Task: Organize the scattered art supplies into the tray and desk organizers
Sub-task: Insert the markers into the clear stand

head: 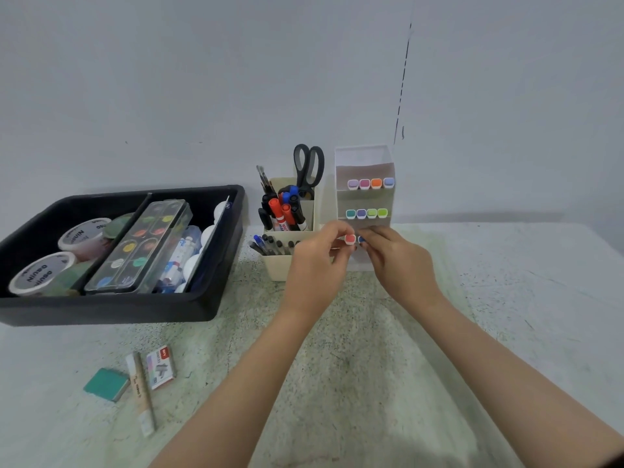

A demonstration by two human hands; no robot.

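red-capped marker (pixel 350 238) pinched by left hand (pixel 315 255), blue-capped marker (pixel 361 239) by right hand (pixel 395 261), at lowest tier of marker organizer (pixel 364 163). judged light, stiff, smooth; best gripped near cap.

Both our arms reach forward | left hand (pixel 315 256) — fingertips pinch a marker (pixel 350 238) | right hand (pixel 400 261) — fingers curled, close beside

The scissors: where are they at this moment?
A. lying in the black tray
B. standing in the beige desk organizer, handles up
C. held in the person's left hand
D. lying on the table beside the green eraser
B: the scissors stand handles up in a rear compartment of the beige desk organizer, behind the markers.
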